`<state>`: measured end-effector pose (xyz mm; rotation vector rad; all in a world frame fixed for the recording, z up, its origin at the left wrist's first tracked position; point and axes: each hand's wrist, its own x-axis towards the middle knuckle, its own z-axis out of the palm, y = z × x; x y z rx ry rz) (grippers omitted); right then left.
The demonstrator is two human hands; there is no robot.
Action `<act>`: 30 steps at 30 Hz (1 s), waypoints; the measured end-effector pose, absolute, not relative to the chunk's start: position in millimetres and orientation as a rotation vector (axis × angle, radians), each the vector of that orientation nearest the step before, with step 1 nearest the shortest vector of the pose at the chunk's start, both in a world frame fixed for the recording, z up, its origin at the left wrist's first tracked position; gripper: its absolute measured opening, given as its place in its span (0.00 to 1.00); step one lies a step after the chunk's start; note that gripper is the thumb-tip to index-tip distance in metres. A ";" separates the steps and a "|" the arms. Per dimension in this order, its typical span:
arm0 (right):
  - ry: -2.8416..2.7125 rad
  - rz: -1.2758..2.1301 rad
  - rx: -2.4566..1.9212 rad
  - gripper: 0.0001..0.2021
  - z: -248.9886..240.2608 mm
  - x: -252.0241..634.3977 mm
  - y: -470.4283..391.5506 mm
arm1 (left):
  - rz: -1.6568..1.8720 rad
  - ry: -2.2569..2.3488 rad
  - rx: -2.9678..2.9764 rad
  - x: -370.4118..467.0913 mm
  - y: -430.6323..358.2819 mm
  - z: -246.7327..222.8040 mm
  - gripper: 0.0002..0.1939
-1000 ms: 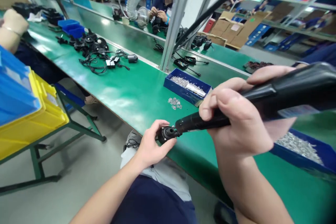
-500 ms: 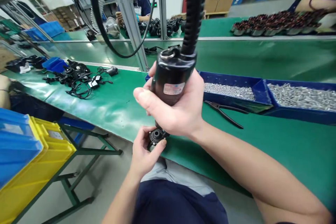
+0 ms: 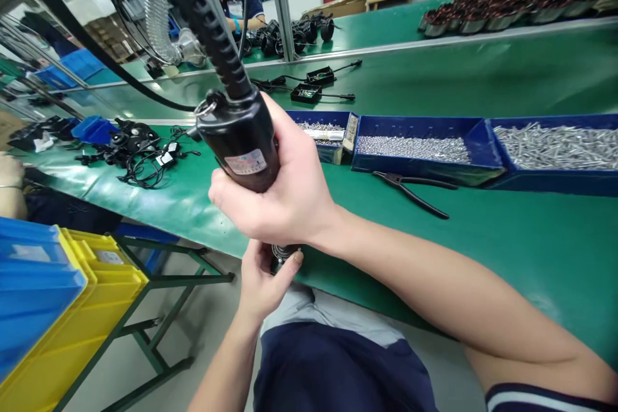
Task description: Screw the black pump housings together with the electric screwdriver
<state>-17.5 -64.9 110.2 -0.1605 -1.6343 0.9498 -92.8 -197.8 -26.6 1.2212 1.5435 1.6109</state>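
Note:
My right hand (image 3: 290,187) is wrapped round a black electric screwdriver (image 3: 244,141), which has a thick cable running up from its top and a label on its side. Its lower end is hidden behind that hand. Below it, at the bench's front edge, my left hand (image 3: 268,280) grips a small round black part (image 3: 282,254) between thumb and fingers. Most of this part is covered by my hands, so I cannot tell whether the screwdriver touches it.
Blue bins (image 3: 425,141) of small metal pieces and screws line the bench's back. Black-handled pliers (image 3: 415,193) lie in front. Black parts with cables (image 3: 140,151) lie left, near a yellow crate (image 3: 103,290). Two small open black boxes (image 3: 306,93) sit behind; co-workers are beyond.
My right hand has moved left with the screwdriver, which now leans with its top to the left and covers more of the round part. My left hand still holds that part.

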 end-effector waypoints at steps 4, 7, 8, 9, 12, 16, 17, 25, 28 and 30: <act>-1.637 0.964 -0.152 0.14 108.8 -17.4 -64.1 | 1.625 1.538 1.231 -92.2 -197.1 -25.0 0.16; -1.623 0.975 -0.130 0.15 108.8 -18.3 -64.5 | 1.617 1.550 1.225 -91.7 -196.0 -24.0 0.17; -1.615 0.988 -0.116 0.15 109.0 -18.6 -64.6 | 1.609 1.557 1.224 -91.6 -195.7 -23.6 0.17; -1.607 1.005 -0.095 0.15 109.2 -18.9 -64.4 | 1.605 1.563 1.226 -91.5 -195.5 -23.3 0.17; -1.556 1.074 -0.003 0.13 110.1 -19.2 -63.5 | 1.612 1.557 1.245 -91.9 -195.5 -22.6 0.18; -1.516 1.141 0.041 0.12 111.4 -18.9 -62.6 | 1.619 1.546 1.250 -93.1 -196.5 -24.0 0.17; -1.520 1.149 0.028 0.12 111.8 -18.8 -62.5 | 1.617 1.543 1.247 -93.2 -196.7 -24.6 0.17; -1.527 1.160 0.087 0.13 111.3 -16.3 -62.6 | 1.605 1.542 1.255 -89.9 -195.9 -18.4 0.16; -1.554 1.101 0.074 0.13 109.3 -18.0 -56.4 | 1.562 1.558 1.265 -88.0 -199.8 -15.8 0.16; -1.548 0.996 0.088 0.13 112.9 -17.6 -44.6 | 1.484 1.608 1.280 -85.1 -204.5 -19.5 0.21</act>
